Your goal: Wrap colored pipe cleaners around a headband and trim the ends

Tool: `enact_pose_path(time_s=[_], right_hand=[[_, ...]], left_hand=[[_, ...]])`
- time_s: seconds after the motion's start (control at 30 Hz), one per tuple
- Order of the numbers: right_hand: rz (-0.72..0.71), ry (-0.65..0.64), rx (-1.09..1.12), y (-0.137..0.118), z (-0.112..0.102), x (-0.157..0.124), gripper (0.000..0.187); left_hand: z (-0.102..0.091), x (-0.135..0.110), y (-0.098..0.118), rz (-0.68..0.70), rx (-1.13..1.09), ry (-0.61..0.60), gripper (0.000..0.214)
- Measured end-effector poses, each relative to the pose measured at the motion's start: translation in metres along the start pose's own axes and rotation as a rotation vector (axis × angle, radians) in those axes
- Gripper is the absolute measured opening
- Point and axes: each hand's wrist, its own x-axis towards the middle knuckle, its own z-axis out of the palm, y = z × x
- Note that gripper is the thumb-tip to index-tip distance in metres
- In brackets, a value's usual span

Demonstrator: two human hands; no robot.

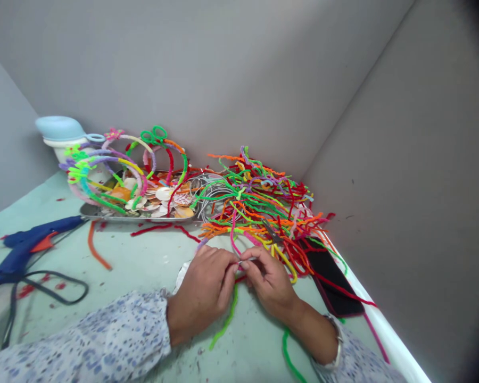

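Observation:
Close together at the middle of the table, my left hand [207, 282] and my right hand [271, 279] both pinch at a thin grey wire [248, 260]. A pink pipe cleaner [233, 234] rises from between the fingertips, its lower end partly hidden by them. Pieces of purple and other colours show just behind my knuckles; whether they join the wire I cannot tell. Below my left fingers hangs or lies a light green pipe cleaner [225, 322]. A darker green pipe cleaner [289, 356] lies beside my right forearm.
Behind my hands spreads a heap of pipe cleaners [259, 186] with coiled wire [219, 194] and pliers [272, 232]. A metal tray [143, 217] holds shells and decorated hoops [115, 159]. A blue glue gun [24, 247], a lidded bottle [62, 133] and a phone [335, 287] flank them.

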Motion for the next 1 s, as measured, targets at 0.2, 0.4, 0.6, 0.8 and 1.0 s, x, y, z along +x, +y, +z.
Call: enact_pose_path(time_s=[0.2, 0.4, 0.6, 0.8, 1.0], right_hand=[[0.004, 0.016, 0.014, -0.001, 0.000, 0.000, 0.015], [0.015, 0.050, 0.071, -0.001, 0.000, 0.001, 0.020], [-0.085, 0.084, -0.027, -0.006, -0.004, 0.003, 0.014], [-0.175, 0.082, -0.146, -0.012, -0.005, 0.005, 0.004], [-0.173, 0.070, -0.199, -0.012, -0.002, 0.005, 0.005]], left_hand=[[-0.001, 0.000, 0.000, -0.016, 0.011, 0.006, 0.016], [0.000, -0.001, -0.003, -0.090, -0.052, 0.065, 0.015], [-0.001, -0.002, -0.002, -0.128, -0.123, 0.037, 0.015], [-0.003, -0.001, 0.000, -0.127, -0.081, 0.018, 0.017], [0.000, 0.000, -0.001, -0.087, -0.019, 0.049, 0.017]])
